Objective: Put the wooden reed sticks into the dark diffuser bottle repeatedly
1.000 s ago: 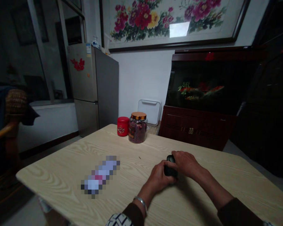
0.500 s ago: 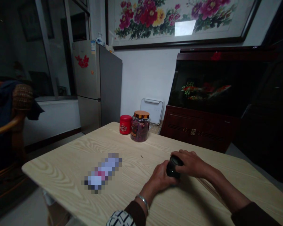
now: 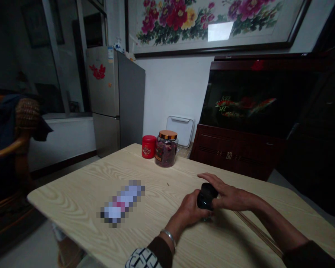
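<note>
My left hand (image 3: 192,209) is wrapped round the side of a small dark, glossy container with a round black top (image 3: 209,190), standing on the table. Its lower part is mostly hidden by my fingers. My right hand (image 3: 229,195) is open round the far and right sides of the top. The fingers of that hand stretch out past the rim, and its thumb lies close to the container's right side; whether it touches cannot be made out. Under my right forearm lie several thin brown sticks (image 3: 258,233), partly covered by the arm.
On the pale wooden table (image 3: 80,193) lies a pixelated, light-coloured long item (image 3: 123,204) at the left. A red canister (image 3: 149,147) and a clear jar with a copper-coloured lid (image 3: 166,152) stand at the far edge. A fridge, a chair and a dark fish tank cabinet surround the table.
My right hand has loosened from the black top; its fingers have straightened and lifted away from the rim. My left hand keeps its hold on the container.
</note>
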A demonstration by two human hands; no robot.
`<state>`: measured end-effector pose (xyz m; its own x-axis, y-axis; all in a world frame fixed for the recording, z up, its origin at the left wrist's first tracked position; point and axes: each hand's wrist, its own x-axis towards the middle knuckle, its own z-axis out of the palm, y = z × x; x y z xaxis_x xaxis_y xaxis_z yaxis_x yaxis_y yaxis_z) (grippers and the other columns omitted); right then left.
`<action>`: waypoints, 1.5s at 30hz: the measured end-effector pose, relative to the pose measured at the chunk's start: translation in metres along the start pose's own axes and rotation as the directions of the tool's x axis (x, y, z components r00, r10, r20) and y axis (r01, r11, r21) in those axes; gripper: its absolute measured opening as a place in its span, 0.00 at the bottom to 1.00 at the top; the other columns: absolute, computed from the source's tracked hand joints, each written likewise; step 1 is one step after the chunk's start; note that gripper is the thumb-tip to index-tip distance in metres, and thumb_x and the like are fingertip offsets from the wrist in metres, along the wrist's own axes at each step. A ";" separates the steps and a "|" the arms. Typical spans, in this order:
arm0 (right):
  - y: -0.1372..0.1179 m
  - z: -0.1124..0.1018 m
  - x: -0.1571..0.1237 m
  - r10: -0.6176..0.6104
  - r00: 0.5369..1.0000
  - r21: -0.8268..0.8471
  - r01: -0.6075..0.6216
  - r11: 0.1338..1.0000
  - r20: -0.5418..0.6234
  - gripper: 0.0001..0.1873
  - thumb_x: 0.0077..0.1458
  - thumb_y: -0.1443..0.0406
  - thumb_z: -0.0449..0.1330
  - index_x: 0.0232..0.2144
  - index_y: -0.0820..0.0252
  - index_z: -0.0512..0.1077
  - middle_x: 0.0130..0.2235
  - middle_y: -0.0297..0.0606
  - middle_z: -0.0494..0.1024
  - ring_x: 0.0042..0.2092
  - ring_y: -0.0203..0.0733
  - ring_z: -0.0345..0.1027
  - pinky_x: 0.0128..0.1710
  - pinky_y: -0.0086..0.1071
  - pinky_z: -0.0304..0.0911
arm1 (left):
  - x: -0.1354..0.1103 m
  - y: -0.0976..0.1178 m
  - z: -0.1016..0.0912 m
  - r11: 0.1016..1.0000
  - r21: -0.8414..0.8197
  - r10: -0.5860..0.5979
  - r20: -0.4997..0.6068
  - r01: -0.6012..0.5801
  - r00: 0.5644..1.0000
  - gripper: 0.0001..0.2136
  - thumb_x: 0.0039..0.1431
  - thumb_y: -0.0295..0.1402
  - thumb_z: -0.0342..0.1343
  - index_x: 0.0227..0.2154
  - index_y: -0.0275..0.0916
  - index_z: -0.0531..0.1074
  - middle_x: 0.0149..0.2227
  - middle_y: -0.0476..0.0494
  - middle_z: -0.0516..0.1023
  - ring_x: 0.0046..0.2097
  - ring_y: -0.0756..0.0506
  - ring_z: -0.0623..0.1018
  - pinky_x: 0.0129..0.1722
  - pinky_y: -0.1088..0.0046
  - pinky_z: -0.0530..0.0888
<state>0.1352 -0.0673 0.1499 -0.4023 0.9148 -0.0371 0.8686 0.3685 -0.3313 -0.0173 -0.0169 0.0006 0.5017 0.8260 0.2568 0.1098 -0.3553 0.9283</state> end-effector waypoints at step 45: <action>0.126 0.101 -0.073 0.495 0.735 -0.051 -0.580 0.813 -0.463 0.14 0.61 0.59 0.49 0.35 0.54 0.74 0.39 0.42 0.78 0.41 0.51 0.72 0.37 0.39 0.61 | 0.003 -0.001 0.002 1.000 -0.016 0.018 0.010 -0.017 1.000 0.30 0.40 0.38 0.72 0.49 0.40 0.72 0.42 0.44 0.79 0.44 0.42 0.77 0.43 0.70 0.71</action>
<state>0.2445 -0.1046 0.0153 0.2681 0.9315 0.2458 0.9543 -0.2219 -0.2000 -0.0143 -0.0151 0.0002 0.5123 0.8152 0.2702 0.0875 -0.3626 0.9278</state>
